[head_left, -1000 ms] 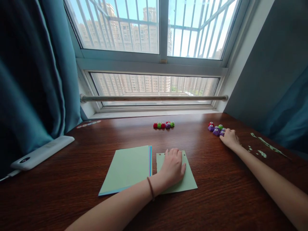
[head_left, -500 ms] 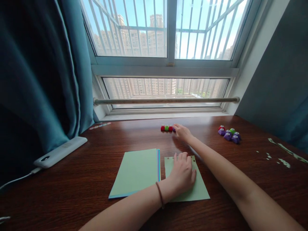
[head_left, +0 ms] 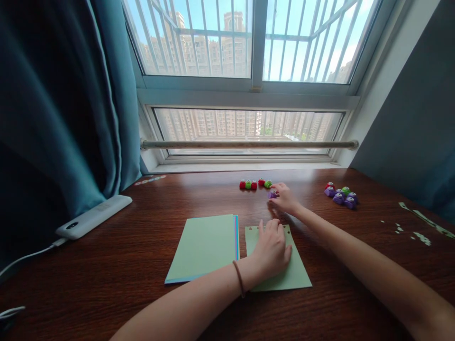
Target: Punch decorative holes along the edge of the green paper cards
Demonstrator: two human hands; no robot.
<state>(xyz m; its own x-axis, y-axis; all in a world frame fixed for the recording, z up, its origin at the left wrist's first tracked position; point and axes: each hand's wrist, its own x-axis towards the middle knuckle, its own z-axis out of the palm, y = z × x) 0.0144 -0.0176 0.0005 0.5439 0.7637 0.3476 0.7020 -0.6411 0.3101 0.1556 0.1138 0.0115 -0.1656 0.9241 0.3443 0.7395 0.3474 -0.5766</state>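
Note:
My left hand [head_left: 270, 250] lies with fingers spread on a light green sheet of paper [head_left: 297, 278], which has small shaped holes along its top edge. Farther back, the fingers of my right hand [head_left: 286, 199] are closed around a small purple craft punch [head_left: 272, 194] at table level. Just behind it are a red punch [head_left: 261, 182] and a green punch [head_left: 268, 183]. To their left stands a short row of red and green punches [head_left: 248, 185]. A stack of coloured paper [head_left: 204, 248], green on top, lies left of the sheet.
Several more punches [head_left: 340, 197] cluster at the right on the brown table [head_left: 106, 284]. Paper bits [head_left: 422, 238] and a torn green strip [head_left: 426, 219] lie beyond. A white device [head_left: 95, 218] with a cable lies left by the curtain [head_left: 121, 118]. A window sill bounds the back.
My right hand has moved right and slightly nearer with the purple punch, away from the row. The red and green punches behind it now show. My left hand stays on the sheet.

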